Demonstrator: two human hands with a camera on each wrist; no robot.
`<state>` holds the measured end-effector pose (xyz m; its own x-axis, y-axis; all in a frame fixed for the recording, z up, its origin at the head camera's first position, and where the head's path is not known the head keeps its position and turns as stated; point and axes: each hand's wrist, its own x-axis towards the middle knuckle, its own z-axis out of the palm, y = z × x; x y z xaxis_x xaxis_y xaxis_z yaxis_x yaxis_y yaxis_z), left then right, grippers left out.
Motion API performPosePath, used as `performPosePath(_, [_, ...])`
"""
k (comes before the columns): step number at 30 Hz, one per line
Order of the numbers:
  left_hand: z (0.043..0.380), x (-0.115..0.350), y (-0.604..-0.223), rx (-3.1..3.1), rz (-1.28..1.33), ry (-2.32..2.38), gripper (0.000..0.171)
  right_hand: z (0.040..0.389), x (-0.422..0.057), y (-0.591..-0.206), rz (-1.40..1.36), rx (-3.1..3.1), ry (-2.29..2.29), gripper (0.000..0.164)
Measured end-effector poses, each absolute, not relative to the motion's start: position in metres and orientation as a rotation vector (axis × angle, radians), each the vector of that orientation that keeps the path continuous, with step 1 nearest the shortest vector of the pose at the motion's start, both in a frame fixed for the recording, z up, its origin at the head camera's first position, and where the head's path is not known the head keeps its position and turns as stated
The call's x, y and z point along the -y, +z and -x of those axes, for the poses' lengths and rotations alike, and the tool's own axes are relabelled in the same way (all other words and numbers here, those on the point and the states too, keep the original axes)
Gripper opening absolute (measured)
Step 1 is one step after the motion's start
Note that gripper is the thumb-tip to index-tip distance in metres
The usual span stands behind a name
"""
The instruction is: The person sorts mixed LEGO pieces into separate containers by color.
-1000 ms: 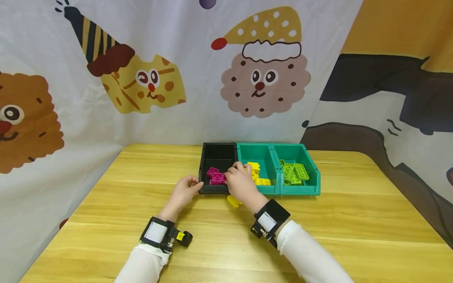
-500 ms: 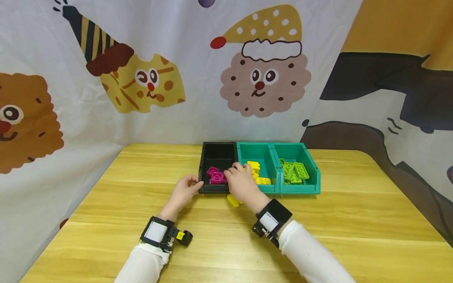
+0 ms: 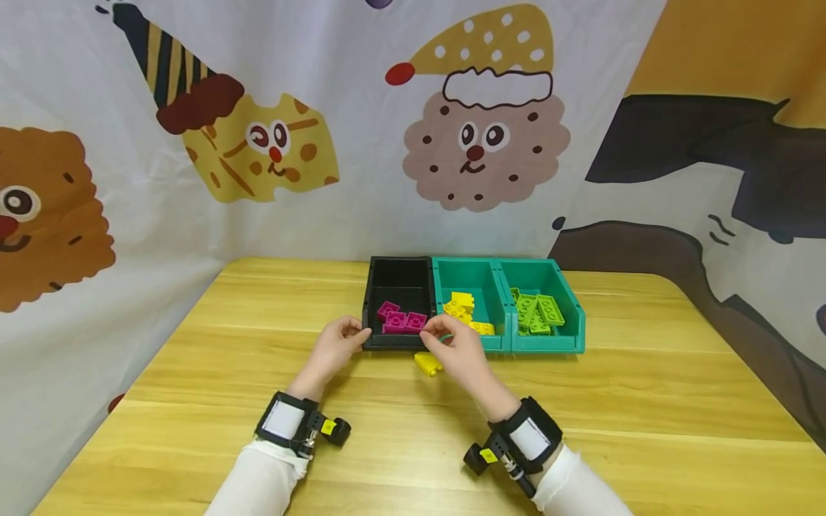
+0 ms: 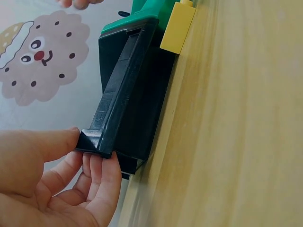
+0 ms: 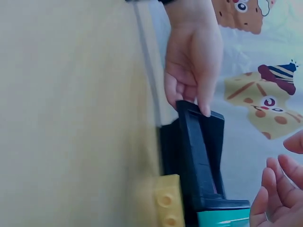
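My left hand [image 3: 334,347] pinches the front left corner of a black bin [image 3: 401,278], with the thumb on top and fingers below in the left wrist view. Several magenta toy bricks [image 3: 396,322] lie at the front of this bin. My right hand [image 3: 463,358] hovers by the front edge where the black bin meets the middle teal bin [image 3: 470,274]. Its fingers [image 5: 271,187] are loosely bent and nothing shows between them and the thumb. Below that hand, a yellow toy brick [image 3: 426,364] lies on the table against the black bin's front.
Yellow bricks [image 3: 459,308] sit in the middle teal bin. The right teal bin [image 3: 571,322] holds several lime green bricks [image 3: 538,314]. All bins stand side by side near the wooden table's [image 3: 284,294] back edge, before a printed curtain [image 3: 361,229].
My right hand has drawn back out of the bins toward me, uncovering magenta and yellow bricks. The left hand keeps its grip on the black bin's corner.
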<state>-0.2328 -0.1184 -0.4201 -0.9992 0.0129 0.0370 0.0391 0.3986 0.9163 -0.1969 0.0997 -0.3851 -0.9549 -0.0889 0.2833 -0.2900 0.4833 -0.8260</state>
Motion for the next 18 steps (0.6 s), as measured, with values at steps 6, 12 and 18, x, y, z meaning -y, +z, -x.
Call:
performPosePath(6, [0.231,0.118,-0.419,2.588,0.050,-1.735,0.015,0.187,-0.106,-0.406,-0.258,2.500,1.661,0.005])
performPosePath(12, [0.231,0.120,-0.419,2.575,0.048,-1.741,0.015,0.183,-0.110,-0.423,-0.175,2.444,1.649,0.005])
performPosePath(18, [0.232,0.118,-0.420,2.580,0.053,-1.740,0.015,0.183,-0.116,-0.433,-0.233,2.516,1.005,0.022])
